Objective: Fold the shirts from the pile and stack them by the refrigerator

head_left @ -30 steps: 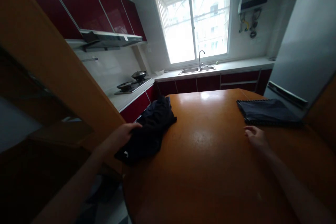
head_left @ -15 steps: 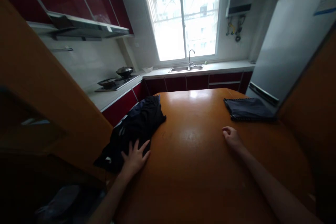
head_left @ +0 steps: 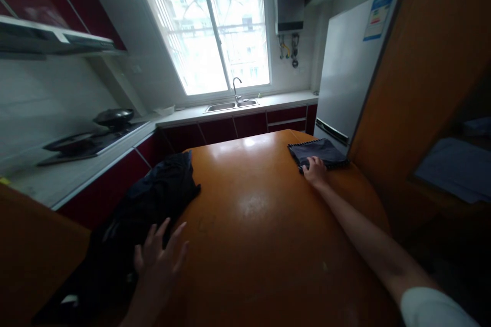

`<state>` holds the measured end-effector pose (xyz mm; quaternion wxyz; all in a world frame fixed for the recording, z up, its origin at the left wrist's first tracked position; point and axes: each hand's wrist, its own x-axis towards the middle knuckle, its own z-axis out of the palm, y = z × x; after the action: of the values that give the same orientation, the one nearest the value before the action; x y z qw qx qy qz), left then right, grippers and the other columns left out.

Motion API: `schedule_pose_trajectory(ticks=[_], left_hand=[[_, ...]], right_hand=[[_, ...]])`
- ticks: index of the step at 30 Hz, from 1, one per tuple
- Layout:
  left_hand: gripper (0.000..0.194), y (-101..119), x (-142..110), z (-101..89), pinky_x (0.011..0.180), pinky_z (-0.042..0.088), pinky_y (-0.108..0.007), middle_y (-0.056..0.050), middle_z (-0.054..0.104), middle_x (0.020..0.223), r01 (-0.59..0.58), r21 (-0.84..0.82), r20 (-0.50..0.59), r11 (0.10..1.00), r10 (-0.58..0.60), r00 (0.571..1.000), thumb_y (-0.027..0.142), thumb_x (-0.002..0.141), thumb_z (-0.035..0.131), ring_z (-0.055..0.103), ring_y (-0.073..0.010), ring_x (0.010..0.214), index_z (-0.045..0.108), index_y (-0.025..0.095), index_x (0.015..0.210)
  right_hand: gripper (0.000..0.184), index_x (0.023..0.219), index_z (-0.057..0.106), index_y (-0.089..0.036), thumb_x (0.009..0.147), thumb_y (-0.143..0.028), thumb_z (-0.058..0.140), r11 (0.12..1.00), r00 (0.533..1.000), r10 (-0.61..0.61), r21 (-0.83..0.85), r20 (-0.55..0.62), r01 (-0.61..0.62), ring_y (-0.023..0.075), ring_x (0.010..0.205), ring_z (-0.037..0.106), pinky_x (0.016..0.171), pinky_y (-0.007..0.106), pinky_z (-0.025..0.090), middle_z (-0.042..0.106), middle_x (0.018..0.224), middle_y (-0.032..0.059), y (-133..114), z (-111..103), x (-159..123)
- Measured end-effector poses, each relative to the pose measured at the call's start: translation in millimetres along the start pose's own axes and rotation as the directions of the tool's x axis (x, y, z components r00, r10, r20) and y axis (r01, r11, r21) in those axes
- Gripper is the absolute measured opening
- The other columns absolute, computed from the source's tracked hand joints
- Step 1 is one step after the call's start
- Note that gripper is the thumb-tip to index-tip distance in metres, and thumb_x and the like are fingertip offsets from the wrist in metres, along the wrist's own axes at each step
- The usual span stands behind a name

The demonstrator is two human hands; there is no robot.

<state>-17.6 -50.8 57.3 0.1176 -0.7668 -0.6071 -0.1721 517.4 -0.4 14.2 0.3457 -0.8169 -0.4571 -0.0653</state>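
Note:
My left hand is raised at the lower left with its fingers spread, holding nothing. Beside and behind it lies a crumpled black garment with small white marks, draped along the table's left side; whether the hand touches it I cannot tell. My right hand reaches to the far right of the table, fingers apart on the near edge of a dark grey folded cloth. That cloth lies flat and has a black bobbled trim.
The wooden table fills the foreground. Behind it are a counter with a sink, a stove with pans on the left, and a fridge on the right. A wooden partition stands at the right.
The view has turned to the right. My right hand has moved from bare table onto the near edge of the grey cloth, its curled fingers opening. My left hand has come back off the black garment.

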Motion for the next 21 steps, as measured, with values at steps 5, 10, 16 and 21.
schedule_pose_trajectory(ticks=[5,10,16,21], left_hand=[[0.035,73,32,24.5,0.118,0.033,-0.045,-0.007,0.056,0.142,-0.263,-0.393,0.016,0.881,0.293,0.956,0.029,0.095,0.043,0.044,-0.0261,0.139,0.07,0.026,0.116],[0.03,120,52,64.9,0.103,0.049,-0.041,-0.01,0.066,0.12,-0.252,-0.669,0.07,0.699,0.398,0.915,0.033,0.097,0.044,0.062,-0.0232,0.114,0.071,0.02,0.1],[0.026,114,60,77.9,0.093,0.053,-0.034,-0.008,0.069,0.107,-0.158,-0.787,0.08,0.596,0.352,0.932,0.031,0.094,0.046,0.066,-0.02,0.101,0.069,0.019,0.094],[0.025,104,62,83.1,0.086,0.055,-0.034,-0.007,0.071,0.098,0.006,-0.835,0.117,0.551,0.167,0.979,0.031,0.089,0.048,0.069,-0.0211,0.092,0.068,0.018,0.095]], right_hand=[[0.032,0.116,0.065,-0.015,0.091,-0.031,0.054,0.992,0.995,0.097,-0.078,-0.006,-0.097,0.0328,0.118,0.045,0.094,0.043,0.037,0.058,0.126,0.0186,4,6,10],[0.024,0.099,0.067,-0.016,0.096,-0.021,0.044,0.992,0.993,0.107,-0.062,-0.055,-0.111,0.0313,0.113,0.046,0.09,0.042,0.036,0.061,0.117,0.0176,3,10,7],[0.023,0.093,0.064,-0.017,0.095,-0.018,0.041,0.997,0.994,0.075,0.0,-0.074,-0.075,0.0286,0.107,0.047,0.09,0.038,0.037,0.063,0.11,0.0171,8,2,9],[0.019,0.086,0.06,-0.019,0.094,-0.015,0.043,0.989,0.992,-0.119,0.082,-0.039,0.122,0.0257,0.1,0.051,0.091,0.035,0.039,0.065,0.098,0.0127,-19,-3,-16]])
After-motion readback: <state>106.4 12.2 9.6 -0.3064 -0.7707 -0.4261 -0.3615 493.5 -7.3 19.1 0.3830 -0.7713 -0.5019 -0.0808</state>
